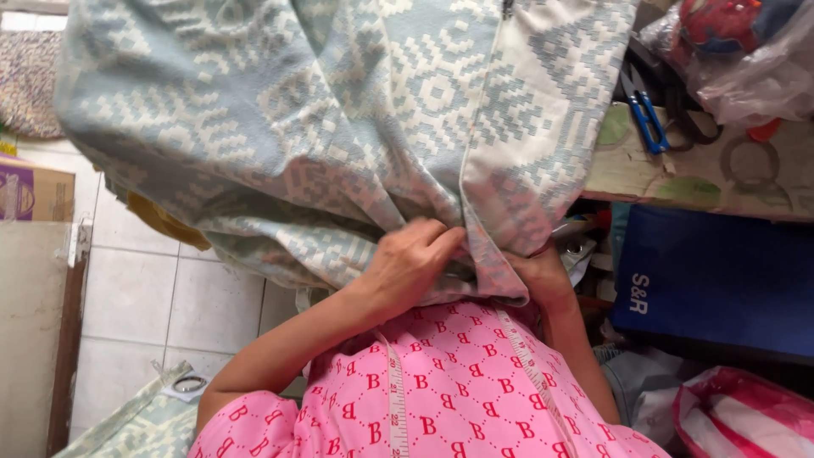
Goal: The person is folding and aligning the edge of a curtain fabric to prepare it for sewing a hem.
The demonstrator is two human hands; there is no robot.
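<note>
A person in a pink patterned top gathers a pale blue-and-cream patterned fabric (339,127) that fills the frame from 9 to 1 o'clock. The left hand (407,267), fingers curled, pinches its lower edge; the right hand (538,276) grips the cloth just beside it, fingers hidden in folds. A measuring tape (397,407) hangs at 6 o'clock, blue-handled snips (646,119) at 2 o'clock.

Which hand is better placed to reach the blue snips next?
Probably the right hand: it grips the patterned fabric at its lower edge on the side where the blue snips lie on the table. The left hand pinches the fabric farther away, and would have to cross over.
</note>
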